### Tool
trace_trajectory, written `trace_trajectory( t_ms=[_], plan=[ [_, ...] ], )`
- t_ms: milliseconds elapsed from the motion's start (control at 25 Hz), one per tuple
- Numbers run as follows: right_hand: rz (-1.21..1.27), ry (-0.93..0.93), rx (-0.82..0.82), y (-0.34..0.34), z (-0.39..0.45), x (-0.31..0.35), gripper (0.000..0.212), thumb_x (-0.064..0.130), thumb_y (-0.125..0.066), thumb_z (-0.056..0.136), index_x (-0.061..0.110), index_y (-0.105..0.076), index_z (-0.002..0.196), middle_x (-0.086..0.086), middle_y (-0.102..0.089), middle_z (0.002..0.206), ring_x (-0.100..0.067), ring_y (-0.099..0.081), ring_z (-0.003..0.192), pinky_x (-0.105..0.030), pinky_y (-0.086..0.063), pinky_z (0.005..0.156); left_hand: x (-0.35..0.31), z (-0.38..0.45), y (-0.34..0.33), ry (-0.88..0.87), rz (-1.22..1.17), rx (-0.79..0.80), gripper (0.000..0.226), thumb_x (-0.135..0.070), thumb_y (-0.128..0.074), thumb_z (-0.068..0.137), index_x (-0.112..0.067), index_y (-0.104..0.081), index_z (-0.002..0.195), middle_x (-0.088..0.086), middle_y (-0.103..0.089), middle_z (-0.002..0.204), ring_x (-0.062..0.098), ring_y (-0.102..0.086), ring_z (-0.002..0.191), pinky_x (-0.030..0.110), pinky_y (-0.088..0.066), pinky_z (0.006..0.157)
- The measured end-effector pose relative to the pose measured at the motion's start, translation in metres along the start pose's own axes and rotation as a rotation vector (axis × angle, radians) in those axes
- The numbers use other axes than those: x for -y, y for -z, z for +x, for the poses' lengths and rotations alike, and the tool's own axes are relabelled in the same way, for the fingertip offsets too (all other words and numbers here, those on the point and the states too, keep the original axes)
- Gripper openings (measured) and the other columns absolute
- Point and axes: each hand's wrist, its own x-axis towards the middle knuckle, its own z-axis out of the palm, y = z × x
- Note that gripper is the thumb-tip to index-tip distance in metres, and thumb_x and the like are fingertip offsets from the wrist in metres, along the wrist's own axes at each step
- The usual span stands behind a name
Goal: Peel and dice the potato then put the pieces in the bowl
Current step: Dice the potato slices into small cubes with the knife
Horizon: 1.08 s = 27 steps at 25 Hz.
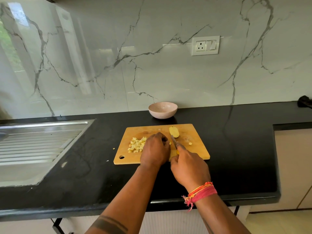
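right hand (189, 168) clamped on knife (173, 141), grip angled forward, left hand (156, 149) curled knuckles-up just left on cutting board (194, 149), diced potato (137, 144) farther left, potato half (174, 132) just beyond

Both forearms are bare, no sleeves. The right wrist wears a bundle of red, pink and orange threads (200, 192) with frayed ends hanging loose. The left forearm bears two dark tattooed bands (110, 224).
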Motion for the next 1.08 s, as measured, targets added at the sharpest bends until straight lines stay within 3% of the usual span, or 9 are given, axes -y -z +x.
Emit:
trace_trajectory(
  t_ms=[120,320,720,840,1080],
  plan=[
    [0.000,0.004,0.011,0.000,0.000,0.001,0.055,0.032,-0.044,0.098,0.030,-0.040,0.152,0.008,-0.058,0.068,-0.015,-0.056,0.061,-0.029,-0.042,0.051,0.001,0.000,0.002,0.000,0.048,-0.006,0.021,-0.029,-0.059,0.099,-0.023,-0.065,0.119,-0.001,-0.070,0.109,0.015,-0.065,0.094,0.028,-0.054,0.076],
    [0.015,0.000,0.021,0.003,-0.003,0.001,0.055,0.031,-0.044,0.096,0.030,-0.041,0.152,0.007,-0.061,0.070,-0.016,-0.058,0.063,-0.029,-0.042,0.051,0.005,0.002,0.002,-0.077,0.159,0.053,0.024,-0.031,-0.054,0.103,-0.022,-0.072,0.116,0.002,-0.067,0.113,0.017,-0.061,0.099,0.032,-0.053,0.087],
    [0.039,-0.030,0.017,0.006,-0.004,-0.001,0.052,0.034,-0.045,0.099,0.036,-0.043,0.151,0.005,-0.068,0.082,-0.017,-0.059,0.069,-0.030,-0.048,0.058,0.011,0.002,-0.001,-0.174,0.266,0.100,0.034,-0.037,-0.055,0.102,-0.029,-0.064,0.134,0.003,-0.058,0.127,0.022,-0.053,0.118,0.037,-0.045,0.103],
    [-0.005,-0.025,0.023,0.005,-0.009,-0.002,0.053,0.036,-0.045,0.099,0.035,-0.042,0.151,0.007,-0.066,0.077,-0.015,-0.063,0.070,-0.031,-0.053,0.059,0.013,0.004,-0.004,-0.167,0.246,0.109,0.035,-0.036,-0.055,0.102,-0.029,-0.064,0.135,0.002,-0.058,0.128,0.022,-0.052,0.120,0.040,-0.044,0.105],
    [-0.029,-0.002,0.002,0.006,-0.016,-0.001,0.055,0.037,-0.043,0.099,0.036,-0.038,0.154,0.010,-0.060,0.071,-0.010,-0.057,0.062,-0.028,-0.045,0.051,0.015,0.003,-0.003,-0.119,0.170,0.083,0.035,-0.039,-0.062,0.099,-0.026,-0.066,0.132,0.001,-0.059,0.126,0.018,-0.054,0.117,0.035,-0.045,0.105]
  ],
)
